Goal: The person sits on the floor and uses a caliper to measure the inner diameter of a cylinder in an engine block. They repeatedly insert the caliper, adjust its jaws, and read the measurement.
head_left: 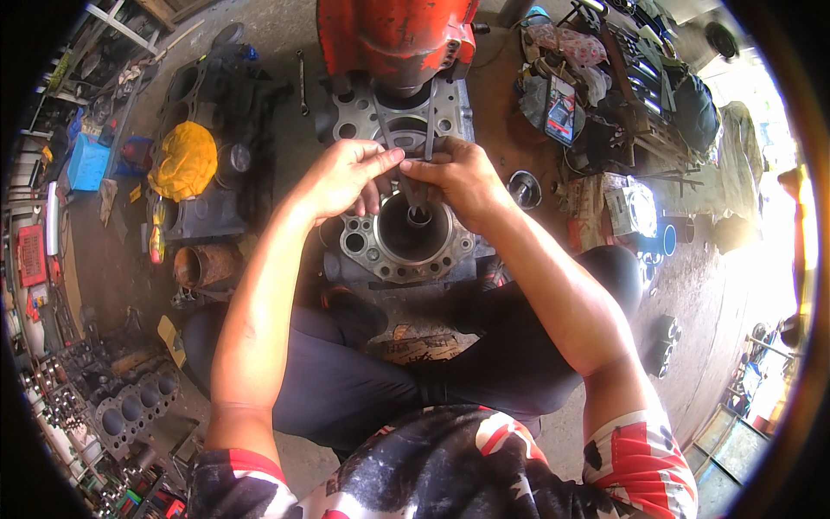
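My left hand (350,176) and my right hand (462,177) meet above a grey metal engine block (373,251), thumbs nearly touching. My right hand's fingers close around a slim grey metal bar (430,121) that stands up between them. A second slim bar (381,117) slants down past my left fingertips. What the left fingers pinch is mostly hidden by the thumb. Below my hands is a large round cylinder bore (399,235), with a small metal ring-shaped end (419,215) inside it. A red machine housing (396,39) stands over the far part of the block.
To the left, a yellow cloth bundle (184,162) lies on another dark engine block, near a rusty cylinder sleeve (206,265). A wrench (302,82) lies on the floor. At right are a round metal part (524,189), a phone (560,111) and cluttered tools. My bent legs flank the block.
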A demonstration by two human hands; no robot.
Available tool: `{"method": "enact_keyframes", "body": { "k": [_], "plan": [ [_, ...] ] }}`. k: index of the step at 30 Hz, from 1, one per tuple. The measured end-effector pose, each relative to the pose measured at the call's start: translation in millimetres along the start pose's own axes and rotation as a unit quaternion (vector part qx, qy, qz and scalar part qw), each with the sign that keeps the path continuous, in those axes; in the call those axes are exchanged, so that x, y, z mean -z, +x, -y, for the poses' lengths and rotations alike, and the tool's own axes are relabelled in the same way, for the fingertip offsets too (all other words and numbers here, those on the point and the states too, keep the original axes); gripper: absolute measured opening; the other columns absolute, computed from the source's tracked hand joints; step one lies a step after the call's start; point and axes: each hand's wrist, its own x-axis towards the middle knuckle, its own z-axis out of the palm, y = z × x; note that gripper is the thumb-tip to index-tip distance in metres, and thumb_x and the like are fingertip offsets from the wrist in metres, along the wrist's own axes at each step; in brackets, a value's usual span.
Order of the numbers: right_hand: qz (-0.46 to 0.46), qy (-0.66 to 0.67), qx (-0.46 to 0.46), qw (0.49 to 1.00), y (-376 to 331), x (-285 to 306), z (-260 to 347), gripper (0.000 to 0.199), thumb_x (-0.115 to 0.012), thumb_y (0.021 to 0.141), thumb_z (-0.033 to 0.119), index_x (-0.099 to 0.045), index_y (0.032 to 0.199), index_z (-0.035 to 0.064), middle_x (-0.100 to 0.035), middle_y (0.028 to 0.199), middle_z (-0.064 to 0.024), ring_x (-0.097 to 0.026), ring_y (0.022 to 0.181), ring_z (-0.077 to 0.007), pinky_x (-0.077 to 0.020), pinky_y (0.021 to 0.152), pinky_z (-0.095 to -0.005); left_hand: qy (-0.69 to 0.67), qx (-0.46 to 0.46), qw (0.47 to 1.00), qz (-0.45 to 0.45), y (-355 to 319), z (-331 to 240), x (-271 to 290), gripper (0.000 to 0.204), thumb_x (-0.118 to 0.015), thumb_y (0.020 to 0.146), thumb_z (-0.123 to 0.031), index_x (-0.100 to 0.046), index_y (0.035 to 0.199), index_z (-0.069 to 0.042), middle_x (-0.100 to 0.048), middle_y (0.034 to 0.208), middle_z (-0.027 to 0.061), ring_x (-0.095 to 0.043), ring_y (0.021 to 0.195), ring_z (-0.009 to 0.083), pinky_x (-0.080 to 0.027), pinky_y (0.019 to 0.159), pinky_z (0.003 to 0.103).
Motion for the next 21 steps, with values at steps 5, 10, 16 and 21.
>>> {"method": "enact_keyframes", "body": {
  "k": [5, 10, 16, 21],
  "plan": [
    [-0.007, 0.01, 0.005, 1.0, 0.8, 0.0, -1.7, 0.044, -0.082, 0.083, 0.007, -0.056, 0.113, -0.0119, -0.072, 0.098, -0.0159, -0.07, 0.081, -0.0174, -0.0549, 0.065, -0.0286, 0.004, -0.003, 1.0, -0.002, 0.0, 0.2, -1.5, 0.041, -0.06, 0.102, -0.043, -0.064, 0.093, -0.004, -0.061, 0.07, 0.001, -0.062, 0.051, 0.0085, -0.045, 0.043, 0.022],
    [-0.006, 0.014, 0.007, 1.0, 0.3, 0.4, -3.6, 0.046, -0.082, 0.083, 0.006, -0.055, 0.114, -0.013, -0.072, 0.098, -0.0159, -0.069, 0.079, -0.0165, -0.0541, 0.061, -0.0282, -0.002, -0.002, 1.0, -0.002, -1.5, 1.2, -2.4, 0.041, -0.061, 0.102, -0.043, -0.063, 0.091, -0.004, -0.061, 0.068, 0.0012, -0.061, 0.051, 0.0089, -0.045, 0.042, 0.022],
    [-0.003, 0.006, 0.001, 1.0, 2.4, 2.3, -2.4, 0.043, -0.082, 0.083, 0.005, -0.056, 0.113, -0.0121, -0.072, 0.096, -0.0156, -0.069, 0.078, -0.0163, -0.0535, 0.059, -0.0276, 0.002, -0.003, 1.0, -0.001, 1.2, 1.4, -2.5, 0.042, -0.061, 0.102, -0.044, -0.064, 0.092, -0.003, -0.061, 0.069, 0.0015, -0.062, 0.051, 0.009, -0.045, 0.043, 0.022],
    [0.001, 0.008, 0.01, 1.0, 2.8, 2.3, -2.8, 0.041, -0.082, 0.084, 0.005, -0.057, 0.111, -0.011, -0.072, 0.094, -0.0145, -0.068, 0.076, -0.0154, -0.0526, 0.059, -0.028, 0.004, -0.004, 1.0, -0.004, -0.1, 0.4, -2.5, 0.041, -0.061, 0.102, -0.044, -0.064, 0.093, -0.004, -0.062, 0.072, 0.0018, -0.062, 0.052, 0.009, -0.045, 0.043, 0.022]
  ]
}}
